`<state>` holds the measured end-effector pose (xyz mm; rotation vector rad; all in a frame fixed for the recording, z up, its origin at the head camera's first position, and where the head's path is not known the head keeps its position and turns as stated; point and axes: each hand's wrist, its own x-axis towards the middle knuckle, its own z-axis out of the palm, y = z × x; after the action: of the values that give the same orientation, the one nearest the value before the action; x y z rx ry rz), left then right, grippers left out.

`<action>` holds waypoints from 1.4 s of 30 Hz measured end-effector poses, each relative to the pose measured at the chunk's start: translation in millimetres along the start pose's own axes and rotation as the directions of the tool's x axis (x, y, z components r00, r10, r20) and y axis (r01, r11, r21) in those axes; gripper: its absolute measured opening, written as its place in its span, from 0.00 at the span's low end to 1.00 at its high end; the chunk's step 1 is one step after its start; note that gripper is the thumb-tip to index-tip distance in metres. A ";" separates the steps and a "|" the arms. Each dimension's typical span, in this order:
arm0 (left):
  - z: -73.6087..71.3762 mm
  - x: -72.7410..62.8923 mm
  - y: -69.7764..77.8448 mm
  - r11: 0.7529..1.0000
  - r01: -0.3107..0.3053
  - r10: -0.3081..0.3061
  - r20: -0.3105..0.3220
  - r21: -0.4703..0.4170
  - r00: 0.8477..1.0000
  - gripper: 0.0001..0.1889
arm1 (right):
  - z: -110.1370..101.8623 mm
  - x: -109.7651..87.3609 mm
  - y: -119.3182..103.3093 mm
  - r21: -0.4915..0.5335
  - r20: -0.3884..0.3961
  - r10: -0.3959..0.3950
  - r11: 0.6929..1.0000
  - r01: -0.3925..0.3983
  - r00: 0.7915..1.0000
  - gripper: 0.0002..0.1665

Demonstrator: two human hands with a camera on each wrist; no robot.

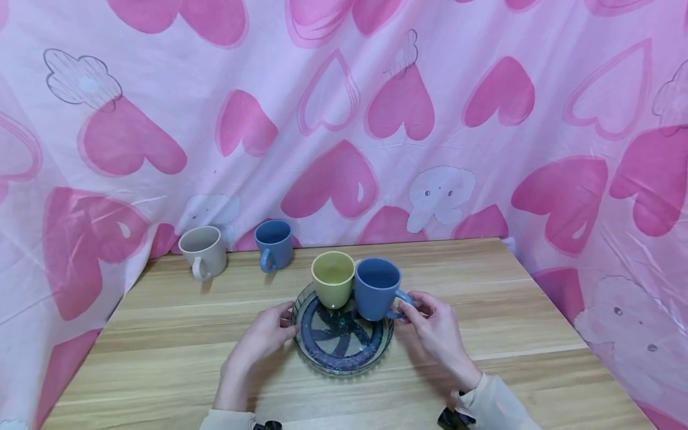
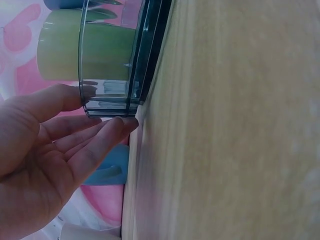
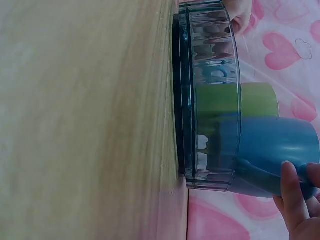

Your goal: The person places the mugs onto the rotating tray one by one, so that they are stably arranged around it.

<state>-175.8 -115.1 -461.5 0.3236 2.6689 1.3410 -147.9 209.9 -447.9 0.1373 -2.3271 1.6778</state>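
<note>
A round clear tray [image 1: 344, 363] with a dark patterned base lies on the wooden table. My left hand [image 1: 262, 335] holds its left side, the thumb at the rim and the fingers [image 2: 100, 145] against the outer wall. Inside the tray, toward the back, stands a yellow-green cup [image 1: 332, 289]. Right beside it, a larger blue mug [image 1: 373, 292] is at the tray's right side, its handle pointing right. With thumb and fingers my right hand [image 1: 438, 325] pinches that handle [image 3: 260, 175]. The mug's lower part shows through the tray's clear wall in the right wrist view.
At the back left of the table [image 1: 177, 334] stand a greyish-white mug [image 1: 206, 251] and a smaller blue mug [image 1: 275, 245], both with handles toward the front. A pink heart-patterned cloth [image 1: 333, 119] hangs behind the table and along its sides.
</note>
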 end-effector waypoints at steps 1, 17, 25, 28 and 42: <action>-0.3 0.1 -0.1 1.000 -0.001 0.001 0.001 0.001 1.000 0.29 | 0.4 1.5 5.2 0.004 0.008 0.004 1.000 -0.004 1.000 0.08; 0.7 -9.4 -6.6 0.999 0.035 -0.034 0.053 -0.017 0.998 0.34 | 1.9 6.7 14.5 0.075 0.146 0.106 0.990 -0.118 0.984 0.14; -1.2 -7.4 -6.0 1.000 0.018 -0.018 0.045 -0.009 0.999 0.34 | 3.2 19.0 19.1 0.067 0.164 0.135 0.987 -0.148 0.977 0.13; -1.8 -6.4 -3.9 1.000 0.012 -0.013 0.041 0.007 0.999 0.34 | 4.0 22.8 20.1 0.049 0.166 0.145 0.987 -0.155 0.975 0.13; -3.2 -4.7 2.7 1.000 -0.003 0.004 0.071 -0.009 0.997 0.32 | 2.9 38.8 24.4 0.116 0.178 0.164 0.976 -0.186 0.970 0.16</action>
<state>-171.6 -117.2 -457.3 0.3678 2.6048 1.3163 -191.2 218.2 -460.7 0.1038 -2.4092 1.9776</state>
